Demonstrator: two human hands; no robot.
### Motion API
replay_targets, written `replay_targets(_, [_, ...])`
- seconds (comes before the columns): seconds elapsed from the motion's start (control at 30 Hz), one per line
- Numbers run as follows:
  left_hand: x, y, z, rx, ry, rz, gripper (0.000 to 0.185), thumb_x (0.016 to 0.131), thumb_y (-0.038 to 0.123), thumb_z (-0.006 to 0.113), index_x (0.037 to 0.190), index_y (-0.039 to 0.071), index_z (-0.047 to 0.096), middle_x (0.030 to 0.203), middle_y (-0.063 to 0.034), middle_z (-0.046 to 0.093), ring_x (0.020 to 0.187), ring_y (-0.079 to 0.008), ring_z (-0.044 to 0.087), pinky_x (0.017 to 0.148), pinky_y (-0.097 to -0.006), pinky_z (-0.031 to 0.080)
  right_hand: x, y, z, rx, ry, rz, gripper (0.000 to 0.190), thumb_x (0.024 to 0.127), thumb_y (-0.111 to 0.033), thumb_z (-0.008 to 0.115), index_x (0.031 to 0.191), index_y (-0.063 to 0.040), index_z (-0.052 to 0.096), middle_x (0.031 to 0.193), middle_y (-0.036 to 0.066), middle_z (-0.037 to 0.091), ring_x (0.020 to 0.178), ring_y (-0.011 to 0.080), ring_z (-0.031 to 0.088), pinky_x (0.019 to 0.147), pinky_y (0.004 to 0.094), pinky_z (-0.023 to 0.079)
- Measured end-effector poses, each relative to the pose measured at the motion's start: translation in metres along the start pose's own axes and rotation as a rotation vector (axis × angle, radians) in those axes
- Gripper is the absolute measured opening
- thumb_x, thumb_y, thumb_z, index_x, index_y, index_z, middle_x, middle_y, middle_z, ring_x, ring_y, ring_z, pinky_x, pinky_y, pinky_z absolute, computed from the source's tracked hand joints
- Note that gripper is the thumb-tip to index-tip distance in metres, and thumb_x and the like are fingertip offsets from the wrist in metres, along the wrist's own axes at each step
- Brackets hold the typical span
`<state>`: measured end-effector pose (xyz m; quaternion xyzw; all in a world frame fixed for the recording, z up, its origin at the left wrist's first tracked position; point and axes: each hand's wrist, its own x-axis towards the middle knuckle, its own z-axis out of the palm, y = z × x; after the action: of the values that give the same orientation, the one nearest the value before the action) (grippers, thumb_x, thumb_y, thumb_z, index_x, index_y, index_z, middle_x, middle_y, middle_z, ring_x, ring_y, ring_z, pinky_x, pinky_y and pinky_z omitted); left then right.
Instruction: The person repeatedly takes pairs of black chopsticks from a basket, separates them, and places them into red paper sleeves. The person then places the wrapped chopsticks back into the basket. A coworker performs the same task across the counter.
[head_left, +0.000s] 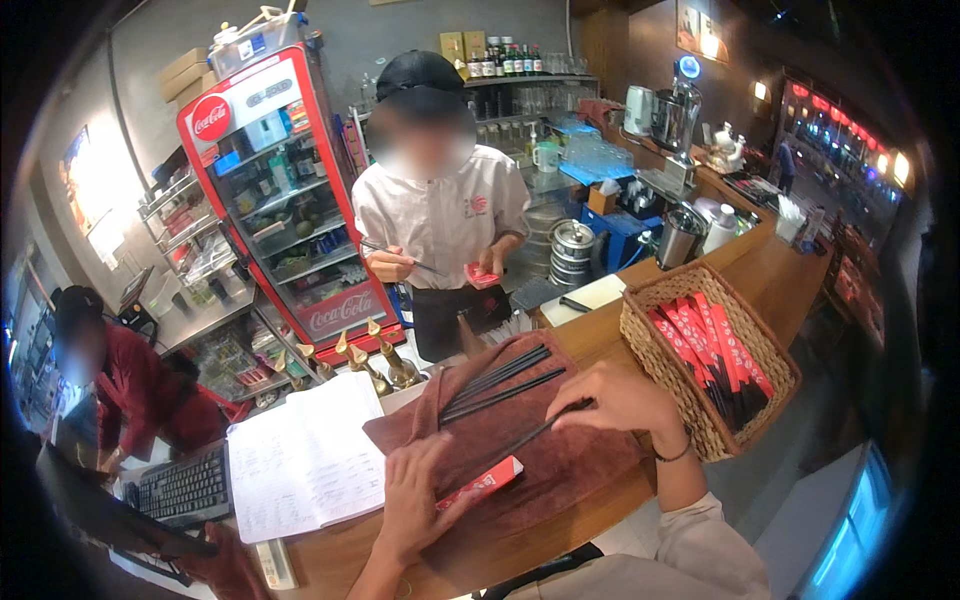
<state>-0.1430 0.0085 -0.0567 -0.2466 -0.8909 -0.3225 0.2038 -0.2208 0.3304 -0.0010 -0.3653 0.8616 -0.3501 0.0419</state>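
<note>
My right hand (611, 401) grips black chopsticks (536, 435) near one end, above a reddish-brown towel (585, 465) on the wooden counter. My left hand (416, 487) holds a red paper chopstick sleeve (484, 484) against the towel, thumb along its lower edge. The chopsticks' far end lies behind the sleeve's upper edge. More black chopsticks (502, 382) lie on the towel, partly beside a fold of it. Right of my right hand, a woven basket (645, 352) holds several red sleeves (709, 337) with black chopsticks in them.
An open notebook (307, 457) and a keyboard (184, 484) are on the left. Brass-coloured taps (386, 356) stand behind the notebook. Across the counter, a co-worker (442, 202) holds a chopstick and a red sleeve. A knife (576, 304) rests on a white board (592, 296). Another person bends at far left.
</note>
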Motion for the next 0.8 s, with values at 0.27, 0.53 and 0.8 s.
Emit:
replay_targets(0.27, [-0.011, -0.005, 0.000, -0.251, -0.153, -0.147, 0.007, 0.097, 0.009, 0.068, 0.102, 0.006, 0.071, 0.080, -0.0198, 0.069, 0.069, -0.0391, 0.068, 0.059, -0.0412, 0.052, 0.007, -0.013, 0.012, 0.240, 0.055, -0.022, 0.019, 0.092, -0.015, 0.079, 0.106, -0.002, 0.075, 0.092, 0.002, 0.075, 0.074, 0.0092, 0.063, 0.066, 0.0277, 0.052])
replay_targets(0.53, [-0.013, -0.004, -0.006, -0.501, -0.040, -0.422, 0.019, 0.107, 0.010, 0.055, 0.098, -0.004, 0.063, 0.074, -0.0111, 0.056, 0.070, -0.0116, 0.050, 0.064, -0.0304, 0.045, 0.009, -0.004, 0.017, 0.666, 0.237, 0.080, 0.017, 0.092, -0.007, 0.079, 0.106, 0.000, 0.074, 0.084, 0.006, 0.075, 0.074, 0.0096, 0.071, 0.066, 0.0218, 0.056])
replay_targets(0.8, [-0.019, -0.016, 0.003, -0.534, 0.029, -0.476, 0.028, 0.110, 0.017, 0.051, 0.092, -0.002, 0.061, 0.070, 0.0010, 0.048, 0.067, -0.0067, 0.042, 0.059, -0.0266, 0.038, 0.020, 0.006, 0.038, 0.963, 0.354, 0.022, 0.019, 0.094, -0.008, 0.076, 0.111, 0.001, 0.071, 0.091, 0.009, 0.074, 0.078, 0.0134, 0.073, 0.069, 0.0247, 0.058])
